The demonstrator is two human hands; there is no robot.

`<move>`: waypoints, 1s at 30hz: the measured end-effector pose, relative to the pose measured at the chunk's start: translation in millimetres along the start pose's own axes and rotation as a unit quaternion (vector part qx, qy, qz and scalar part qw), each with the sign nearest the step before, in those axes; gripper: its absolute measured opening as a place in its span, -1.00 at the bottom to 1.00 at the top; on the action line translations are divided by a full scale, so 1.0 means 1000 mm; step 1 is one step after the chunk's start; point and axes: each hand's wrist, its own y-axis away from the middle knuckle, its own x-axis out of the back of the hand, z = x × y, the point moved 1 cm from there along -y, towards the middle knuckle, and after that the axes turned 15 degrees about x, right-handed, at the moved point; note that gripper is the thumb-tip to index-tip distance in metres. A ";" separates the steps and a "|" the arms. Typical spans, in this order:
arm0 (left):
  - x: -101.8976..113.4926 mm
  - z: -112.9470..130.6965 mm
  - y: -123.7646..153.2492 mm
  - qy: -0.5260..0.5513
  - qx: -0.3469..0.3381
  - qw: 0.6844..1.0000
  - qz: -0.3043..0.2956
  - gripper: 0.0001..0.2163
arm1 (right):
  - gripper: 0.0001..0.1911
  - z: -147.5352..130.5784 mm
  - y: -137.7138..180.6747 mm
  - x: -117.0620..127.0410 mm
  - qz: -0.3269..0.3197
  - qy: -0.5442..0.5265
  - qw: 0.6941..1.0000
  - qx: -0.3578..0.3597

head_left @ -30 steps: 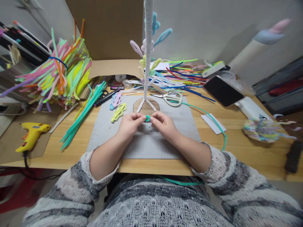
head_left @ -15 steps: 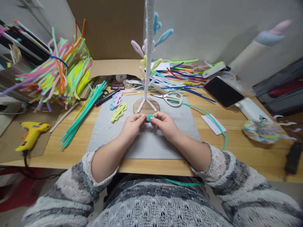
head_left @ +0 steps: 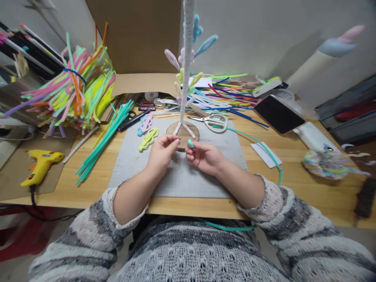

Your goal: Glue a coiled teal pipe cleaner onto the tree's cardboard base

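Note:
Between the thumb and fingertips of my right hand is a small coiled piece of teal pipe cleaner. My left hand faces it across a narrow gap, its fingers curled and thumb close to the forefinger; whether anything is pinched there is hidden. Both hands are over the grey cutting mat, in front of a round wooden base. From that base rises a white-wrapped stem with pastel pipe-cleaner loops and flowers. Yellow and pink-blue zigzag-bent pipe cleaners lie left of the base.
Scissors lie right of the stem, beside a long teal strand. Teal pipe cleaners, a bundled colourful heap and a yellow glue gun are leftward. A phone and a scrunchie lie right.
My hands have moved apart. The teal piece, earlier between both hands, is now in my right hand only, tilted to show its side. My left hand has come off it.

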 end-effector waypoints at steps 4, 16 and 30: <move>-0.001 0.001 0.003 0.001 0.022 0.999 -0.029 -0.82 | -0.80 -0.004 -0.002 0.002 0.004 0.030 0.999 0.011; 0.014 0.001 -0.015 -0.026 -0.024 0.991 0.131 -0.85 | -0.88 -0.021 -0.029 0.022 0.063 0.625 0.709 0.320; 0.020 -0.001 -0.026 -0.040 -0.028 0.987 0.155 -0.84 | -0.89 -0.030 -0.052 0.013 0.119 0.634 0.718 0.262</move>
